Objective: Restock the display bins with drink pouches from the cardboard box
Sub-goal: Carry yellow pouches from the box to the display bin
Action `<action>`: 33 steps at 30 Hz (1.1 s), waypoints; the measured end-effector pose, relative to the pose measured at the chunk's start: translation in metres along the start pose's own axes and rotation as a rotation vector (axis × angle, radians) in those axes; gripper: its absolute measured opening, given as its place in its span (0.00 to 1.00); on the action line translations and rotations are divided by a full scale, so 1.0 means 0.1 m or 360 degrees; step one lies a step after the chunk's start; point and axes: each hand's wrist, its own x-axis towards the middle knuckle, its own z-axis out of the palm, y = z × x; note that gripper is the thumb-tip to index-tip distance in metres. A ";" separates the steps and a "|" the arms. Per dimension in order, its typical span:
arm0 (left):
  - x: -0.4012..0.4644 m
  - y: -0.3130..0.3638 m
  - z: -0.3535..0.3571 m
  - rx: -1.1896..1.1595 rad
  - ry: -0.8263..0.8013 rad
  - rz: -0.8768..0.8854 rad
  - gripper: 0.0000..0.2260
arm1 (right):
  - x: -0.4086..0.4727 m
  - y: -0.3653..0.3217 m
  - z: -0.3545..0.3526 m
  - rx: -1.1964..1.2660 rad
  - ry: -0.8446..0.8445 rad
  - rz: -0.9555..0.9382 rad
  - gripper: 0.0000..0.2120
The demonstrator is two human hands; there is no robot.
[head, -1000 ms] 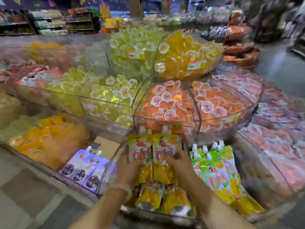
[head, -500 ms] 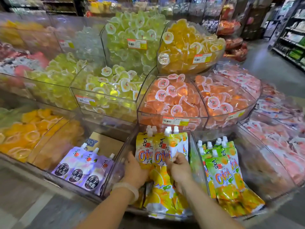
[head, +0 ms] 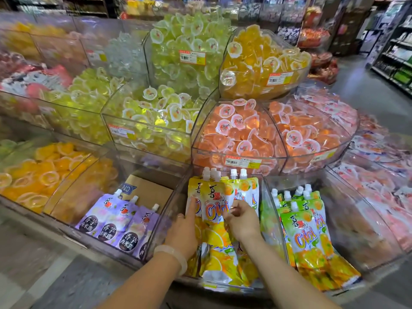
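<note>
Hands are working inside the clear bin [head: 169,210]: the left hand [head: 184,234] is pressing straight fingers against the yellow pouches [head: 217,210] just beyond it, while the right hand [head: 242,220] is pinching a pouch edge. Green pouches [head: 305,230] are lying right of the right hand, purple pouches [head: 116,221] left of the left. Upright pouches are likely leaning, so releasing could topple the row.

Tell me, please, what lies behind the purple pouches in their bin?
A brown cardboard box sits behind the purple pouches in the clear bin. Its lower part and contents are hidden.
</note>
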 end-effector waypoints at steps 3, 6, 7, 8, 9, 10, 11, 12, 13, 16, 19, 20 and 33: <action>0.03 0.01 -0.05 -0.0086 -0.0065 -0.0009 0.48 | 0.01 -0.07 0.00 -0.0024 -0.0005 -0.0059 0.15; 0.04 0.02 -0.10 -0.0148 -0.0127 0.0011 0.45 | -0.01 -0.12 0.02 -0.0027 -0.0003 -0.0090 0.17; 0.03 0.03 -0.11 -0.0131 -0.0135 0.0009 0.44 | -0.02 -0.11 0.02 -0.0133 0.0021 -0.0114 0.17; 0.01 0.04 -0.12 -0.0086 -0.0119 0.0004 0.43 | -0.05 -0.09 0.02 -0.0286 0.0053 -0.0142 0.16; 0.00 0.06 -0.13 -0.0013 -0.0070 0.0009 0.43 | -0.08 -0.08 0.01 -0.0443 0.0084 -0.0176 0.15; -0.02 0.08 -0.16 0.0080 -0.0020 0.0034 0.43 | -0.11 -0.09 0.00 -0.0569 0.0105 -0.0197 0.14; -0.05 0.12 -0.18 0.0181 0.0021 0.0105 0.43 | -0.14 -0.11 0.00 -0.0649 0.0122 -0.0228 0.15; -0.07 0.16 -0.20 0.0281 0.0035 0.0207 0.43 | -0.17 -0.13 -0.01 -0.0697 0.0140 -0.0270 0.15; -0.08 0.19 -0.21 0.0359 0.0026 0.0313 0.44 | -0.20 -0.15 -0.01 -0.0764 0.0175 -0.0333 0.16; -0.10 0.26 -0.21 0.0432 -0.0033 0.0406 0.45 | -0.24 -0.12 -0.02 -0.1091 0.0250 -0.0671 0.32; -0.06 0.24 -0.18 0.0453 -0.0036 0.0400 0.45 | -0.28 -0.06 -0.05 -0.1456 0.0014 -0.0730 0.36; -0.05 0.24 -0.18 0.0450 -0.0042 0.0397 0.45 | -0.28 -0.05 -0.08 -0.1545 -0.0068 -0.0673 0.36; -0.12 0.88 -0.59 0.0967 0.0018 0.0508 0.26 | -0.41 -0.35 -0.69 -0.1840 -0.0193 -0.0469 0.31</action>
